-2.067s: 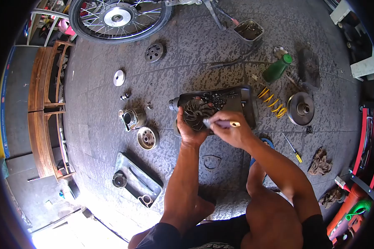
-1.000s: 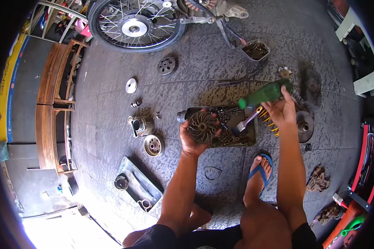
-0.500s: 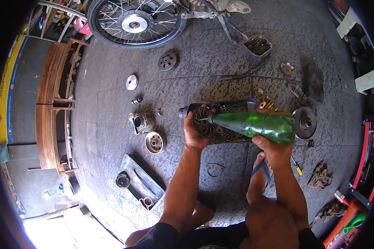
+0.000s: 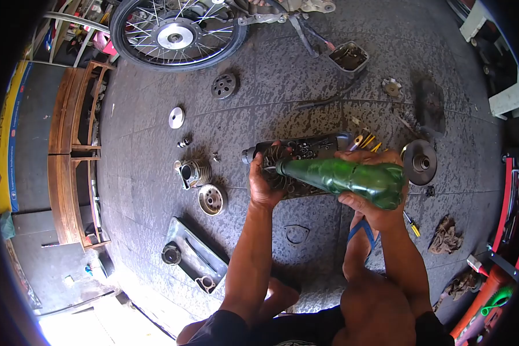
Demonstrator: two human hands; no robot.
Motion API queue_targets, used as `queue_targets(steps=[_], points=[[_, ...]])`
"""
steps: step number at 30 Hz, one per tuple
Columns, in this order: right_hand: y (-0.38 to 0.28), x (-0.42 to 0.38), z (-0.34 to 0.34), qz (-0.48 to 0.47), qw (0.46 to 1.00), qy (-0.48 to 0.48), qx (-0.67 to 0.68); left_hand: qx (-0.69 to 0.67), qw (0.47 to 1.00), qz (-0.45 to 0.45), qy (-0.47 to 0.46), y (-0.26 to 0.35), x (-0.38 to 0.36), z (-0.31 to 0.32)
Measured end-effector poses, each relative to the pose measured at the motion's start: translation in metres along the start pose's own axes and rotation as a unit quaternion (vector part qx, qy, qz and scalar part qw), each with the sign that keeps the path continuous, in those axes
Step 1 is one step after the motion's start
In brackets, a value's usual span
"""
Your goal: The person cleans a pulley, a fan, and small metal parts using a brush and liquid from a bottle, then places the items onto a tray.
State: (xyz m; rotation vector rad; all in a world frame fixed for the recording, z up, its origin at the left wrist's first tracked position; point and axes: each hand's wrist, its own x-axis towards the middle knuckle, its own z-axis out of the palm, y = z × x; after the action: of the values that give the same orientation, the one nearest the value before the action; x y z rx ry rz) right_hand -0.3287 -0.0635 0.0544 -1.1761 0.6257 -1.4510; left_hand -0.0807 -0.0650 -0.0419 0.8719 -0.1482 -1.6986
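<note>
Tilting one green bottle (image 4: 346,177) with its neck low, the right hand (image 4: 370,202) is wrapped tight around its fat end, while the left hand (image 4: 263,183) clasps one finned pulley (image 4: 274,167) at the near-left end of the black cover (image 4: 311,151). A slow, steady pour aimed onto the fins would likely serve best. Left of that cover lie one cylinder (image 4: 191,172) and one bell housing (image 4: 211,199); right of it, one clutch drum (image 4: 420,162).

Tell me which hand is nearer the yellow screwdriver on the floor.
Right. The right hand, gripping the green bottle, sits just up and left of the screwdriver. The left hand holds the finned part farther left.
</note>
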Motion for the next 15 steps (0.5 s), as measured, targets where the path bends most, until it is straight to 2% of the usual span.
queue_targets(steps=[5,11,15], points=[[-0.0033,0.0044,0.0027,-0.006,0.999,0.053,-0.013,0.003,1.000,0.007,0.009,-0.0020,0.0012,0.0021],[-0.0041,0.0021,-0.0001,-0.021,0.995,0.069,-0.065,0.013,0.999,0.023,-0.020,0.0000,0.0007,0.0014],[-0.0032,0.0000,-0.0010,-0.029,0.997,0.072,-0.028,0.059,0.997,0.046,-0.034,0.0021,0.0021,-0.0029]])
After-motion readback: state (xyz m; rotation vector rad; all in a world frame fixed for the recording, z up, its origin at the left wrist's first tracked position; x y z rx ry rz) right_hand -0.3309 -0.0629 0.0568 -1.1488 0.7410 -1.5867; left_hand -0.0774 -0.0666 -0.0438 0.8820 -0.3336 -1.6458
